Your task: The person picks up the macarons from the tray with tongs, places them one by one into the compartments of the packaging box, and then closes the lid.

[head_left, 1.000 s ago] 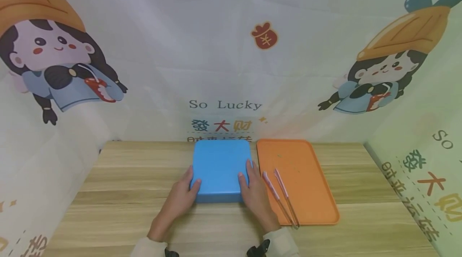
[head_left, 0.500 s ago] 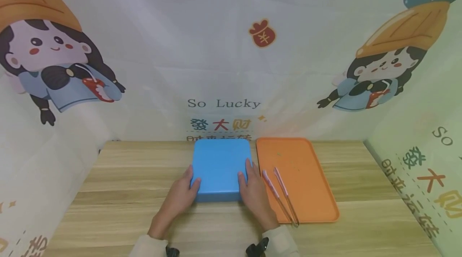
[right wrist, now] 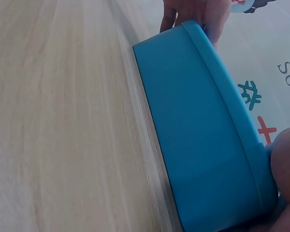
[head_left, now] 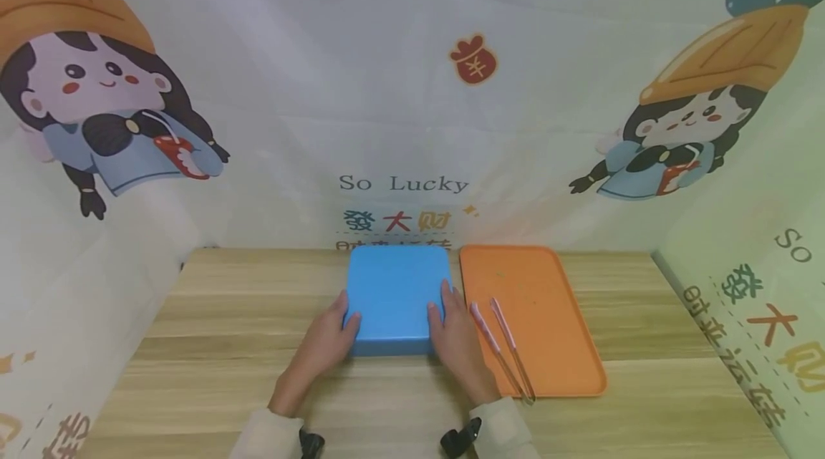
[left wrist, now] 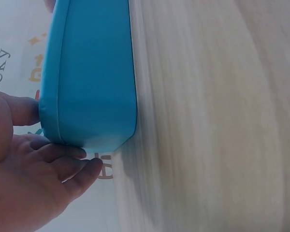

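Note:
A blue rectangular box (head_left: 397,291) with rounded corners and a smooth top lies flat on the wooden table. My left hand (head_left: 327,339) grips its left side, thumb on the top edge and fingers along the side wall. On the opposite side, my right hand (head_left: 459,341) holds it the same way. The left wrist view shows the box's front wall (left wrist: 94,72) down at the table surface, with the left fingers (left wrist: 70,166) against its corner. In the right wrist view, the right thumb (right wrist: 287,157) lies over the upper edge. What is inside the box is hidden.
An orange tray (head_left: 561,337) stands just right of the box, with small specks on it. Metal tongs (head_left: 505,348) with pale pinkish tips lie along its left part, their bent end over the front rim. Printed cloth walls (head_left: 387,87) enclose the wooden table (head_left: 213,344).
The head view shifts slightly. Both hands keep their hold on the box, and the box, tray and tongs stay where they were.

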Demonstrator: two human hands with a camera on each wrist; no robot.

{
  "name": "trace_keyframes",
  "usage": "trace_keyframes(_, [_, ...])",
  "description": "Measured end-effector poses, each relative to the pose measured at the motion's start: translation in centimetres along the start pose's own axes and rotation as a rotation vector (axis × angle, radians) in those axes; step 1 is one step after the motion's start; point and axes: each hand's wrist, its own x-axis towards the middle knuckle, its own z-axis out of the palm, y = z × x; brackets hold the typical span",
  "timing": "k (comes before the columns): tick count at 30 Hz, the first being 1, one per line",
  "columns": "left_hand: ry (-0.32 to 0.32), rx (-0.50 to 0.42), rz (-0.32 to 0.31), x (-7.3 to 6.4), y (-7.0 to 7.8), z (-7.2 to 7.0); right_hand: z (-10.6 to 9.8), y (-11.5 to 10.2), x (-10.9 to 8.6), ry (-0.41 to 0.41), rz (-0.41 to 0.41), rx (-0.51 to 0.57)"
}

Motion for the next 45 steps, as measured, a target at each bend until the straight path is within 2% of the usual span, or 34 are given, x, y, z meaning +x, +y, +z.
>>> trace_keyframes(5, [-0.028, -0.015, -0.005, 0.6, 0.1, -0.3, -0.5, 0.3, 0.5, -0.038, 0.028, -0.001])
trace_keyframes(12, [-0.083, -0.031, -0.028, 2.2, 0.1, -0.9, -1.3, 0.4, 1.9, -0.111, 0.012, -0.006])
trace_keyframes(17, [-0.083, -0.011, -0.016, 3.2, -0.2, -1.1, -1.5, 0.3, 3.2, -0.143, 0.026, 0.003])
trace_keyframes(26, [-0.058, 0.077, 0.021, 4.0, 0.0, -1.1, -0.9, 0.2, 4.2, -0.168, 0.081, -0.061])
trace_keyframes(31, [-0.054, 0.076, -0.021, 4.0, 0.1, -0.9, -0.6, 0.0, 4.2, -0.163, 0.083, -0.085])
trace_keyframes(38, [-0.039, 0.068, -0.026, 3.5, 0.1, -0.6, -0.6, 0.0, 3.7, -0.143, 0.082, -0.106])
trace_keyframes(45, [-0.035, 0.038, -0.030, 3.0, 0.2, -0.6, -0.7, 0.1, 3.1, -0.142, 0.092, -0.069])
